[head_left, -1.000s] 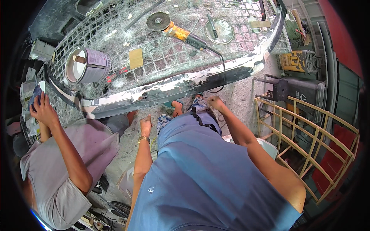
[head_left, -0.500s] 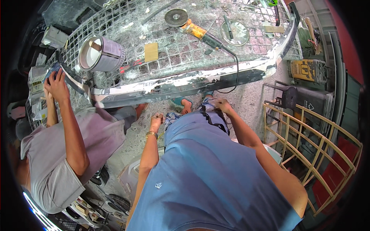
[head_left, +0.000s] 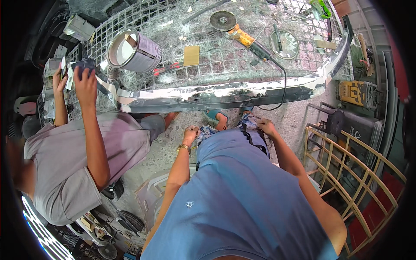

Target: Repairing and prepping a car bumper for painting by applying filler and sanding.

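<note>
The left hand point(head_left: 190, 133) is at mid-frame beside the patterned shorts point(head_left: 207, 131), fingers curled in; the right hand point(head_left: 266, 127), also curled, is at the shorts' other side. Both are too small to tell whether they grip anything. Above them, the long black-and-white bumper strip point(head_left: 229, 99) spans the front edge of the mesh tabletop point(head_left: 216, 70). An orange grinder point(head_left: 245, 38) lies at upper centre, an open tin point(head_left: 145, 54) at upper left, where a co-worker's hand point(head_left: 86, 86) holds a dark sheet point(head_left: 83, 66).
</note>
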Demonstrator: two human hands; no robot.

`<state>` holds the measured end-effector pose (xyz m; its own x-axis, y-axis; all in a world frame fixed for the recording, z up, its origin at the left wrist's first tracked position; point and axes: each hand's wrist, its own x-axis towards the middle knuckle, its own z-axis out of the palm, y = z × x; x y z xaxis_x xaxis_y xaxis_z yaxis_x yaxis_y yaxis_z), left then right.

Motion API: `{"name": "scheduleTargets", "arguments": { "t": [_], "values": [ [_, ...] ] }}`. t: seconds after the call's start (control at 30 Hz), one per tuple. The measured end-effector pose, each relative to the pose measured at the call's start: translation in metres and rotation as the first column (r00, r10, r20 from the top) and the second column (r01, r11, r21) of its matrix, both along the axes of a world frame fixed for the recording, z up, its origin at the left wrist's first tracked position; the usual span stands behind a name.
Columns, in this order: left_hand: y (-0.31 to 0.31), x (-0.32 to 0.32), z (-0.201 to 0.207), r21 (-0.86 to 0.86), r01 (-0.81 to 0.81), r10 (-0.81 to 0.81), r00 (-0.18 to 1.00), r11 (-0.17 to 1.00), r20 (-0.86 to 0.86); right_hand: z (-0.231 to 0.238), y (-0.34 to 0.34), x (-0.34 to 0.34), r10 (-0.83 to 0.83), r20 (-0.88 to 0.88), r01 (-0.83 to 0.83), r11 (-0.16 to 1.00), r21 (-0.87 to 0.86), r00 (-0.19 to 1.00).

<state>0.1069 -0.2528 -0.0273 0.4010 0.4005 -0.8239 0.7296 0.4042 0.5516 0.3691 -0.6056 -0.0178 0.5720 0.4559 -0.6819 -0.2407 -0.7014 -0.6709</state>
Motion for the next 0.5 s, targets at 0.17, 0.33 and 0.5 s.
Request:
{"name": "scheduleTargets", "arguments": {
  "t": [0.17,0.33,0.5],
  "values": [
    [-0.004,0.003,-0.004,-0.049,-0.004,0.002,1.0,0.999,-0.023,0.019,-0.002,0.012,0.151,0.124,-0.155,0.988,0.024,0.981],
    [-0.004,0.001,-0.007,-0.073,-0.017,0.019,1.0,0.997,0.024,0.093,0.035,0.031,0.577,0.05,-0.577,0.816,0.0,0.815],
    [-0.003,0.011,0.012,-0.066,-0.113,0.118,0.99,0.991,0.073,0.142,0.085,0.05,0.734,0.074,-0.737,0.675,0.038,0.676]
  ]
}}
